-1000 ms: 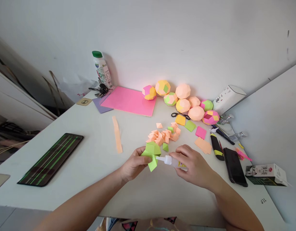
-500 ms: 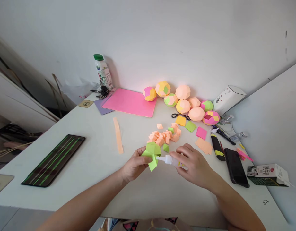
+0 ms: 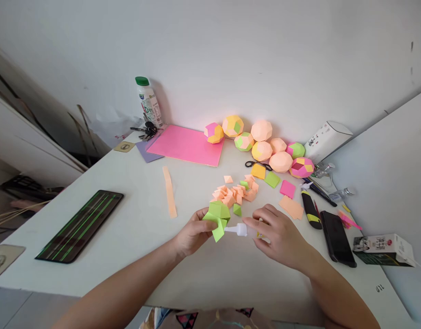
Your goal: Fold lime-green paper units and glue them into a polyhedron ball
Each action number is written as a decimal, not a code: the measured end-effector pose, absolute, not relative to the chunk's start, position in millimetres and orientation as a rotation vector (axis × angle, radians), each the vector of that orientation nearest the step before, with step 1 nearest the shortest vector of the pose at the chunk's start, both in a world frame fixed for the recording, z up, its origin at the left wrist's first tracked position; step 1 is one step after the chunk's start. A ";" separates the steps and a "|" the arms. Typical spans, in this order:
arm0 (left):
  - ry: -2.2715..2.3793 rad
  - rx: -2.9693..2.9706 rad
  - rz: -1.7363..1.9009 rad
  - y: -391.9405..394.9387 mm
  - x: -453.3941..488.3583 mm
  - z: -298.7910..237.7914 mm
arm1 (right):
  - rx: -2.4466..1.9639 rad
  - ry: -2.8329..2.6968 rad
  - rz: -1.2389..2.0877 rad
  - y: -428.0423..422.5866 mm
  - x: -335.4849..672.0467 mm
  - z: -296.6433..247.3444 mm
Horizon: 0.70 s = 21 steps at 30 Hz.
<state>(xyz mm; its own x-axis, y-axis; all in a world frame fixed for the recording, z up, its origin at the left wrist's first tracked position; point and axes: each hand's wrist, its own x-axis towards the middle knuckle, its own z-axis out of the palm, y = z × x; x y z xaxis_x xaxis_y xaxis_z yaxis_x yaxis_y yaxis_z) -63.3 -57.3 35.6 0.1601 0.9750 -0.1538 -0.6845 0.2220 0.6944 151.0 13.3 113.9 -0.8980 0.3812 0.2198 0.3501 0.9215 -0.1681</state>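
My left hand (image 3: 192,235) is closed on a partly built green paper shape (image 3: 217,217) and holds it just above the white table (image 3: 135,228). In my right hand (image 3: 277,235) is a small white glue bottle (image 3: 243,230), fingers wrapped round its body. Its nozzle points left and touches a loose green flap of the shape. A heap of small folded orange and green paper pieces (image 3: 236,193) lies just behind both hands.
Several finished paper balls (image 3: 265,148) sit at the back by the wall, beside a pink sheet (image 3: 186,144) and scissors (image 3: 256,163). A dark phone (image 3: 337,237), a marker (image 3: 309,210) and a carton (image 3: 381,249) lie right. A dark ruled pad (image 3: 80,226), an orange strip (image 3: 170,192) and a bottle (image 3: 149,103) lie left.
The hands have kept their places. The glue nozzle has crept slightly along the green flap, and the view has shifted a little.
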 end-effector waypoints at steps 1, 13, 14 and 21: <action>0.662 0.536 1.265 -57.3 -63.2 35.2 | -0.549 -2.831 0.178 13.7 150.9 113.3; 0.592 0.548 1.255 -56.6 -63.5 37.4 | -0.648 -2.712 0.157 16.6 152.8 112.8; 0.590 0.546 1.252 -56.7 -63.8 37.7 | -0.658 -2.703 0.183 16.8 153.1 113.5; 0.588 0.548 1.245 -56.4 -68.0 40.0 | -1.146 -2.590 0.674 40.6 157.5 103.7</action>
